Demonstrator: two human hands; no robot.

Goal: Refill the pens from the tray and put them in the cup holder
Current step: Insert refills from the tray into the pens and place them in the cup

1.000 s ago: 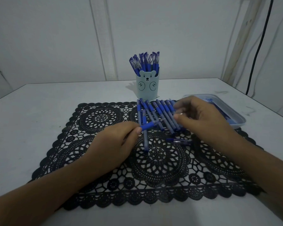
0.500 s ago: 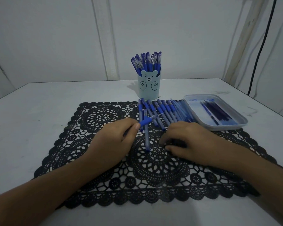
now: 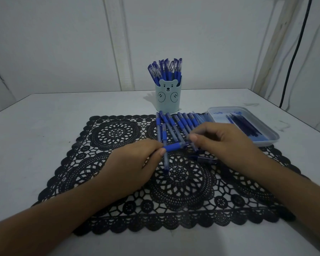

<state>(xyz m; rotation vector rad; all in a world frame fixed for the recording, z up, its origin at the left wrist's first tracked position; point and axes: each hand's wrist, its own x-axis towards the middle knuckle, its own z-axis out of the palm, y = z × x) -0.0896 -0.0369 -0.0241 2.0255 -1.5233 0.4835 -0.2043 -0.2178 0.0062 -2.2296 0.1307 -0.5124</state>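
Note:
My left hand (image 3: 135,161) grips a blue pen (image 3: 174,146) by its barrel, and the blue grip section sticks out to the right. My right hand (image 3: 222,143) pinches that pen's tip end. Behind the hands a row of several blue pens (image 3: 175,124) lies on the black lace mat (image 3: 183,196). A loose pen cap (image 3: 204,159) lies on the mat under my right hand. The light-blue bear cup holder (image 3: 167,97) stands behind the row, full of several pens. The tray (image 3: 266,143) at right holds several dark refills (image 3: 244,124).
All of this sits on a white table (image 3: 44,130) against a white wall. A black cable (image 3: 292,58) hangs down the wall at the far right. One more pen (image 3: 165,159) lies lengthwise on the mat between my hands.
My right hand has lifted off the mat near the loose cap and come up to the tip of the pen in my left hand. The left hand has stayed nearly still.

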